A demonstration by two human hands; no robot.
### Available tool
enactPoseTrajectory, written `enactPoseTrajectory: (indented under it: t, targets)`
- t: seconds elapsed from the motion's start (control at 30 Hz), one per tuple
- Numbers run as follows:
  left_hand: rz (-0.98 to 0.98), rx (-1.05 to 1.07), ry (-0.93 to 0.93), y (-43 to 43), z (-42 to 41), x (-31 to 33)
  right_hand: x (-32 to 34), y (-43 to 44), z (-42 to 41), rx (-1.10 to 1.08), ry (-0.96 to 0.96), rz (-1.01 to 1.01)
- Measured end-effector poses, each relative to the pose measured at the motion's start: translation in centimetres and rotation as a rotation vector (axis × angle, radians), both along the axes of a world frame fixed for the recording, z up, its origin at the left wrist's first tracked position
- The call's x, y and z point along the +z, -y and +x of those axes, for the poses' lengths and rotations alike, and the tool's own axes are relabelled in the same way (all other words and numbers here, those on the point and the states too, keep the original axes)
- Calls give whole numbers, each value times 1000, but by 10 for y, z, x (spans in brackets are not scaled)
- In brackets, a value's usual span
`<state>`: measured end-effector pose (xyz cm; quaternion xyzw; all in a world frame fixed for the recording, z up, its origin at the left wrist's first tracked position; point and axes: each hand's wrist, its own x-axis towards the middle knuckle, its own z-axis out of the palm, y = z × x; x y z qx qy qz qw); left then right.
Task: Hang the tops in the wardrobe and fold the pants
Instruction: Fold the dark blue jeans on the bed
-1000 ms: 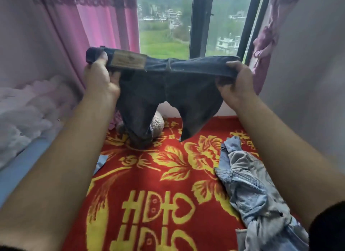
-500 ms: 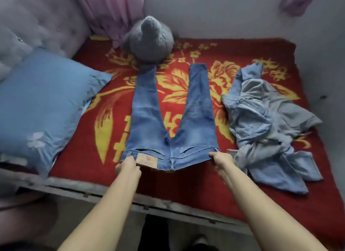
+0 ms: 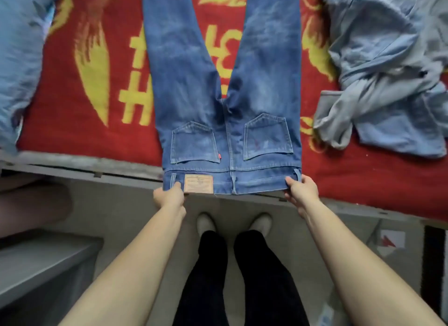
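Observation:
Blue jeans (image 3: 225,88) lie flat on the bed, back pockets up, legs spread away from me, waistband at the bed's near edge. My left hand (image 3: 169,196) pinches the waistband's left corner beside the tan leather patch. My right hand (image 3: 301,192) pinches the right corner near a belt loop. A crumpled light blue denim top (image 3: 388,66) lies on the bed to the right of the jeans.
A red blanket with yellow patterns (image 3: 80,88) covers the bed. A blue pillow (image 3: 17,58) sits at the left. The grey bed frame edge (image 3: 80,163) runs across in front of me. My feet (image 3: 232,225) stand on the floor close to it.
The jeans went from held up by the window to spread flat on the bed. Since half a second ago they have slid toward me, so the waistband now overhangs the bed's edge.

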<state>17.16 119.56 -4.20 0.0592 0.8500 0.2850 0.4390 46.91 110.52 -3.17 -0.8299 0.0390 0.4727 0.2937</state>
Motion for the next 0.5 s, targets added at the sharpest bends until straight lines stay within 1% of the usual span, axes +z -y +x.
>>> enactPoseTrajectory:
  t: [0.1, 0.17, 0.23, 0.27, 0.3, 0.33, 0.37, 0.4, 0.43, 0.5]
  targets:
    - [-99, -40, -51, 21, -11, -53, -46, 15, -7, 108, 129, -89]
    - [-138, -109, -119, 27, -11, -64, -58, 19, -9, 276, 285, -169]
    - [-190, -277, -272, 27, -6, -62, -62, 16, -11, 387, 401, -206]
    - [-217, -396, -406, 27, -2, -62, -65, 15, -10, 407, 443, -190]
    - [-202, -510, -548, 28, 4, -59, -63, 11, -9, 405, 468, -165]
    - [-138, -623, -679, 28, 12, -55, -66, 9, -8, 401, 500, -115]
    - [-32, -738, -756, 28, 21, -52, -66, 5, -6, 390, 520, -67]
    - [99, -853, -788, 28, 29, -52, -68, 1, -3, 371, 541, -14]
    - [218, -961, -771, 27, 39, -51, -67, -6, 0, 353, 552, 19]
    - [441, -1148, -657, 27, 63, -53, -68, -22, 13, 344, 575, 74]
